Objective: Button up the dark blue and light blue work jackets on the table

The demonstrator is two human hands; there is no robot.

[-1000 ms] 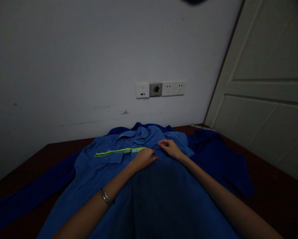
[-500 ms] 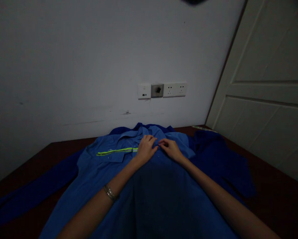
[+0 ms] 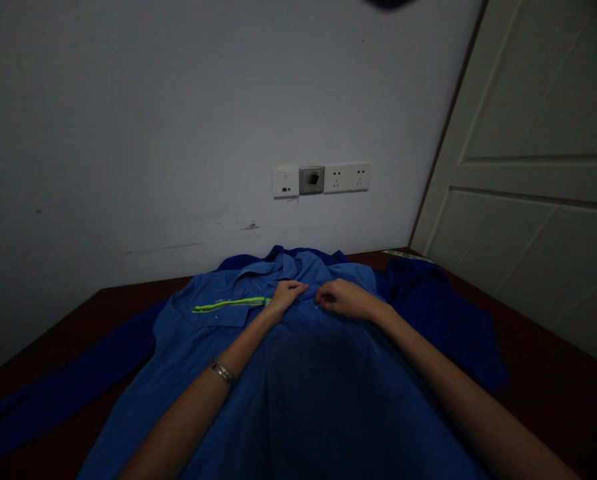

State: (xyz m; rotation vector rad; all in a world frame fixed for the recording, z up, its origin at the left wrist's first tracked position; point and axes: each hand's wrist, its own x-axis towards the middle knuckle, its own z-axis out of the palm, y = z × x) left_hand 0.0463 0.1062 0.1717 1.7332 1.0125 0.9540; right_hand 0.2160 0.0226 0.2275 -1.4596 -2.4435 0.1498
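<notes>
A light blue work shirt (image 3: pixel 188 360) lies spread front side up, its collar towards the wall and a yellow-green reflective strip (image 3: pixel 228 305) across the chest. My left hand (image 3: pixel 286 295) is closed, thumb and fingers pressed together on the cloth at the right end of the strip. Just right of it, my right hand (image 3: pixel 346 298) curls its fingers onto the chest by a small button (image 3: pixel 317 307). The cloth between its fingertips is mostly hidden. A buttoned pocket flap (image 3: pixel 221 318) shows below the strip on the left.
Darker blue sleeves (image 3: pixel 78 367) stretch out on the left, and more dark blue cloth (image 3: pixel 438 320) lies on the right. The dark red tabletop (image 3: pixel 143 285) meets a white wall with sockets (image 3: pixel 346 178). A pale panelled door (image 3: pixel 528 173) stands at right; a patterned strip (image 3: pixel 408 256) lies near it.
My left hand rose to meet the right one, then turned flatter and drew slightly left. My right hand has rolled over, its fingers now curling down near the button.
</notes>
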